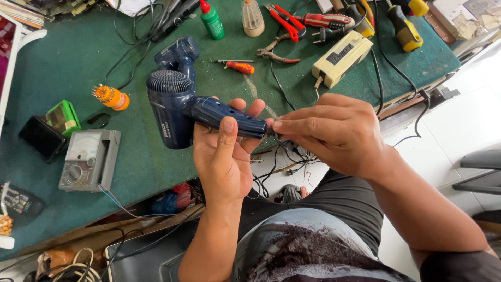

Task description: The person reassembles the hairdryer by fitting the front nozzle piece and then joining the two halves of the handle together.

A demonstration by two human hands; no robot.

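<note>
A dark blue hair dryer [175, 107] is held over the front edge of a green-topped workbench [78, 57]. My left hand [225, 156] is wrapped around its handle, thumb on top. My right hand [329, 130] pinches at the end of the handle, where the black cord [284, 154] comes out. A second blue dryer part [180, 55] lies on the bench just behind the held one.
On the bench lie a grey analog multimeter [87, 159], an orange bit holder [110, 97], a green bottle [212, 21], red-handled pliers [284, 21], a small orange screwdriver [237, 66], a cream box [342, 57] and yellow screwdrivers [404, 28]. Wires tangle below the bench edge.
</note>
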